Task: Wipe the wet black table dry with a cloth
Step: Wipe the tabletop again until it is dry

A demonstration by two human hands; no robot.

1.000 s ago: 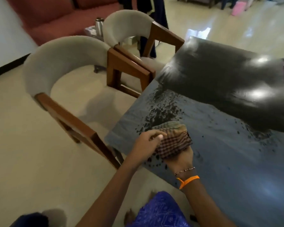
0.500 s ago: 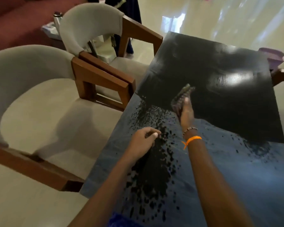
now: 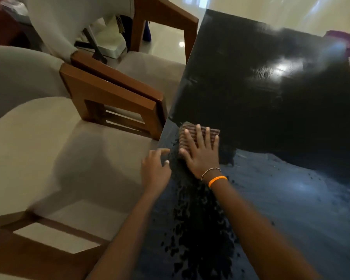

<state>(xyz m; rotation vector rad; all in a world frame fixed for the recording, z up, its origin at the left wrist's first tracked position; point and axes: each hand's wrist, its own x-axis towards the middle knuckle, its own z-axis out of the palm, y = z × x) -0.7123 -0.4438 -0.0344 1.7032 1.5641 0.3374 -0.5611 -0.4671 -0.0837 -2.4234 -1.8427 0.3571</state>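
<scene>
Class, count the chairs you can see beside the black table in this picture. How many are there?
2. One chair stands nearest, left of the table; a second chair stands behind it, further along that side. Others may be out of view.

Both forearms are bare from the lower edge of the view up to the hands, with no sleeve showing on either. The right wrist carries two bands side by side: an orange bracelet (image 3: 217, 181), smooth and plain, sits on the forearm side, and a thin beaded bracelet (image 3: 210, 171) of small light and dark beads sits just beside it, nearer the right hand (image 3: 202, 153). The left hand (image 3: 155, 170) and its wrist wear nothing, and no rings can be made out on any finger.
</scene>
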